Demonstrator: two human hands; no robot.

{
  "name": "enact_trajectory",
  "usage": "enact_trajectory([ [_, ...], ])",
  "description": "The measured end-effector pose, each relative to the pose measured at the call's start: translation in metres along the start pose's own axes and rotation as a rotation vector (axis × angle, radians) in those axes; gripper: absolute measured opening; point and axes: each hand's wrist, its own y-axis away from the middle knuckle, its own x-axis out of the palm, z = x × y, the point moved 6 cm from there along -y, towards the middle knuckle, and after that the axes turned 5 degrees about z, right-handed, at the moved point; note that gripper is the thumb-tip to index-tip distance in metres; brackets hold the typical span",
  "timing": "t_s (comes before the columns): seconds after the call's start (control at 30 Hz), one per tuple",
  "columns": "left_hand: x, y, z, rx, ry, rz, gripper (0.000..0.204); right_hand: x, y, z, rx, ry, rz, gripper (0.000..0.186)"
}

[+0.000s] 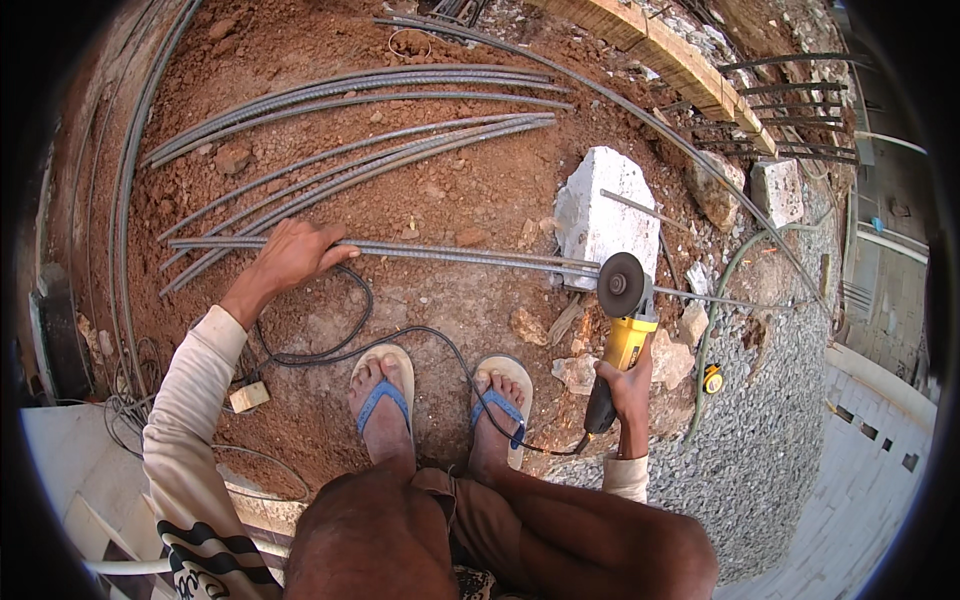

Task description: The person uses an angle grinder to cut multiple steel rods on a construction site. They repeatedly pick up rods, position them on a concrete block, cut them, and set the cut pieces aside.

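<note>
My left hand (296,256) is wrapped round two or so steel reinforcing bars (460,254) near their left end. These bars run rightward, low over the dirt, past the foot of a white stone block (606,215). In my right hand (630,388) is a yellow and black angle grinder (626,345), held by its body with the dark disc (621,284) at the top. The disc covers part of the bars beside the block; whether it touches them I cannot tell. One thin bar (720,299) shows beyond the disc. A short rod (645,211) lies across the block.
More bars (360,98) lie in rows on the reddish soil ahead. The grinder's black cable (440,338) loops around my sandalled feet (385,400). Grey gravel (740,450), a green hose (704,365) and a yellow tape measure (712,379) are at right. A wooden beam (690,70) stands far right.
</note>
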Motion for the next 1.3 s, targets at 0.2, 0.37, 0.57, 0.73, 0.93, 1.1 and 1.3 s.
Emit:
enact_trajectory([
  [0.2,0.001,-0.001,0.001,-0.005,-0.022,0.003,0.051,-0.002,0.0,-0.006,0.035,0.052,0.041,0.076],
  [0.37,0.0,0.0,0.001,-0.013,-0.012,0.002,0.049,0.0,-0.009,0.0,-0.027,0.005,0.015,0.063],
  [0.57,0.001,0.001,0.001,-0.001,-0.021,-0.013,0.049,0.0,-0.01,-0.003,0.02,0.008,0.008,0.064],
  [0.73,0.002,-0.001,0.002,-0.012,-0.003,0.014,0.05,-0.003,-0.006,-0.011,0.056,0.035,0.045,0.075],
  [0.93,0.001,0.001,0.001,-0.009,-0.001,-0.005,0.048,-0.003,0.003,-0.01,0.049,0.033,0.051,0.075],
  [1.1,0.001,0.0,0.001,-0.011,0.005,0.002,0.049,-0.002,-0.003,-0.006,0.043,0.044,0.059,0.072],
  [1.3,0.001,-0.001,0.002,-0.028,-0.005,0.023,0.048,-0.002,-0.011,0.0,0.01,0.012,0.041,0.072],
])
